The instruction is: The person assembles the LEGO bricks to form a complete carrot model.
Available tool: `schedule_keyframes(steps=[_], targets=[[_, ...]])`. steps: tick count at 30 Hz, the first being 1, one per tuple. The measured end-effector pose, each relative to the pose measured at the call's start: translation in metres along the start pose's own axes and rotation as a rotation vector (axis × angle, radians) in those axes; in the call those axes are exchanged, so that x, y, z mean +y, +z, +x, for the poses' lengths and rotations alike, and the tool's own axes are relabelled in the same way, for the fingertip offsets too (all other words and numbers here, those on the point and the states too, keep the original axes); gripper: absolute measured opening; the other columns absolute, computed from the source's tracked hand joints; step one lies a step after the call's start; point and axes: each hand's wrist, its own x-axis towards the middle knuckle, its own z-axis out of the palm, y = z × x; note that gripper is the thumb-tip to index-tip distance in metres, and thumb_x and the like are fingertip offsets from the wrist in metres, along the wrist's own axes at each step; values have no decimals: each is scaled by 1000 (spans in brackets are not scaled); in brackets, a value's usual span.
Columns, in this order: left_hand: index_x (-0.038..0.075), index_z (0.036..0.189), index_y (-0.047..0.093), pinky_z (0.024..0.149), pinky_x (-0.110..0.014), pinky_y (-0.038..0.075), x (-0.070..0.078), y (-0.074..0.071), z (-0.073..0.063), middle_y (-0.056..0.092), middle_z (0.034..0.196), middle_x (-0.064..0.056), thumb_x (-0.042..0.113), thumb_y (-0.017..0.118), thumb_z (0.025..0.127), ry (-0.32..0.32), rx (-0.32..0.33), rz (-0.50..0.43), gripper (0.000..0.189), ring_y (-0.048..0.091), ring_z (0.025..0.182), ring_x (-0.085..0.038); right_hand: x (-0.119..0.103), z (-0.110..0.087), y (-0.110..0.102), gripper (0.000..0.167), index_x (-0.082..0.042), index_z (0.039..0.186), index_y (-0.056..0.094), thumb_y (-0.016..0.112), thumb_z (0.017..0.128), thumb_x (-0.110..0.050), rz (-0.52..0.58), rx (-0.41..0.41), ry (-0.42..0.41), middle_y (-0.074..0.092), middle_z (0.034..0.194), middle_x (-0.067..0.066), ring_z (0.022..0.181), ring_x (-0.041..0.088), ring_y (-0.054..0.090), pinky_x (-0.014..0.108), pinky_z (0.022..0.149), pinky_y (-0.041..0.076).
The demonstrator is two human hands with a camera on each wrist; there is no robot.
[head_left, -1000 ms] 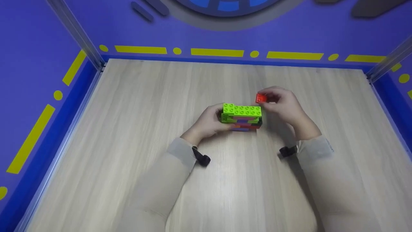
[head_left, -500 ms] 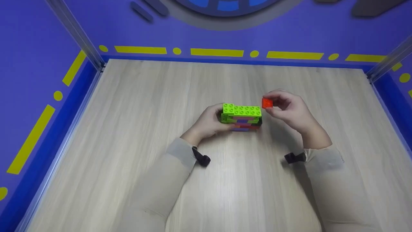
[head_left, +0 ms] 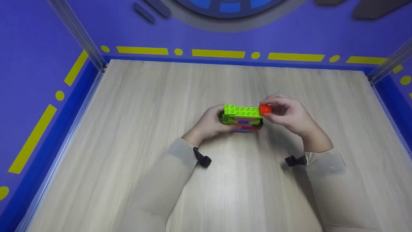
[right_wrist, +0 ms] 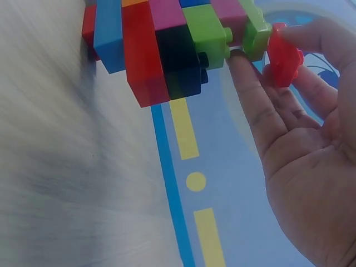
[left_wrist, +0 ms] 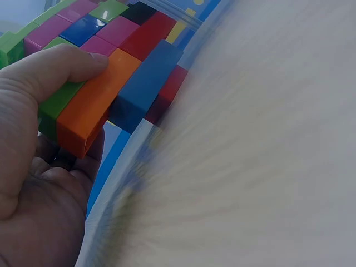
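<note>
A stack of toy building bricks (head_left: 244, 111) in several colours stands at the middle of the table, with light green studded bricks along its top. My left hand (head_left: 210, 122) grips its left end; in the left wrist view the thumb lies on an orange brick (left_wrist: 100, 100). Between thumb and fingers my right hand (head_left: 289, 114) pinches a red brick (head_left: 265, 110) at the right end of the green top. The right wrist view has this red brick tilted right beside a light green brick (right_wrist: 257, 33), with one fingertip reaching under the top layer.
The wood-grain table (head_left: 154, 96) spreads around both hands. A blue wall (head_left: 219, 38) with yellow dashes and dots rises along the back, and another blue panel (head_left: 32, 64) borders the left side. Black wrist cameras (head_left: 203, 160) sit at the sleeves' cuffs.
My right hand has drawn back to the right and then come in again, bringing the red brick against the right end of the green top. The left hand stays on the stack.
</note>
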Motion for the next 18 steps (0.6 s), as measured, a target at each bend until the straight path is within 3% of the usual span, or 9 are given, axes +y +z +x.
schedule_keyframes(steps=[10,18], targets=[[8,150,69,122,-35,54,0,0,-1,77,145,-10,4,93,91,2,-8,-20,64,70,136,-23,-3,-1,2,34,5,130,81,81,96,10,-47,3,22,69,125,1,109,9,75,17,87,63],[10,150,69,121,-34,55,-1,1,-1,77,145,-8,5,94,91,-1,-10,-15,64,70,136,-22,-6,-2,7,35,5,129,82,80,95,12,-67,5,5,67,126,5,109,11,72,17,96,63]])
